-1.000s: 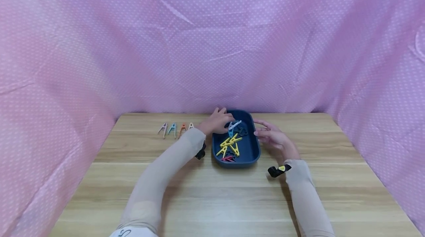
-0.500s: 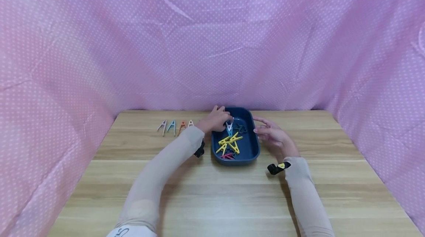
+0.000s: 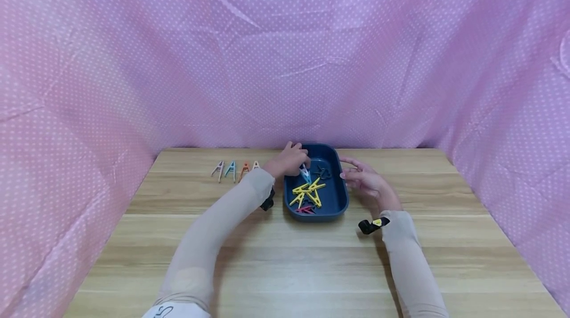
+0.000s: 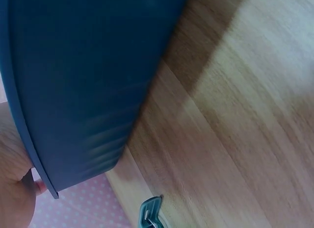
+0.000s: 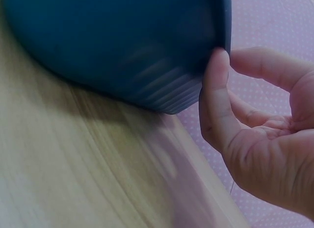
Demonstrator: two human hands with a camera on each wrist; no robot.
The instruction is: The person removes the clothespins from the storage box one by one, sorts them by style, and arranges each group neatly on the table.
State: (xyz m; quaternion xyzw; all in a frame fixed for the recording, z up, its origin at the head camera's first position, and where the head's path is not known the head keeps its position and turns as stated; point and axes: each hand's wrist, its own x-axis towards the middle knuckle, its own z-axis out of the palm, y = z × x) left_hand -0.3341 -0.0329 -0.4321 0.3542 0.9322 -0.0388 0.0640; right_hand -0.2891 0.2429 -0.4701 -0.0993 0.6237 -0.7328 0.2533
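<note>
A dark blue bin [image 3: 333,209] stands on the table with several clothespins and dark clips in it. My left hand [image 3: 291,160] reaches over its left rim, fingers bent down inside, pinching a pale clothespin [image 3: 305,171] that overlaps a light blue one. The fingertips are mostly hidden. Yellow clothespins [image 3: 315,198] and a red clothespin [image 3: 305,210] lie nearer the front of the bin. My right hand [image 3: 366,180] is at the bin's right side. In the right wrist view its fingertips [image 5: 219,63] touch the outer wall and rim, fingers loosely bent.
Left of the bin, a row of clothespins lies on the wooden table [image 3: 311,268]: pale purple [image 3: 218,170], light blue [image 3: 231,170], orange [image 3: 244,170] and cream [image 3: 256,165]. The left forearm partly covers the row. A pink dotted cloth [image 3: 285,61] hangs behind the table.
The pale clothespin has turned and shifted left toward my left fingers, together with the tip of the light blue one. My right hand stays at the bin's side.
</note>
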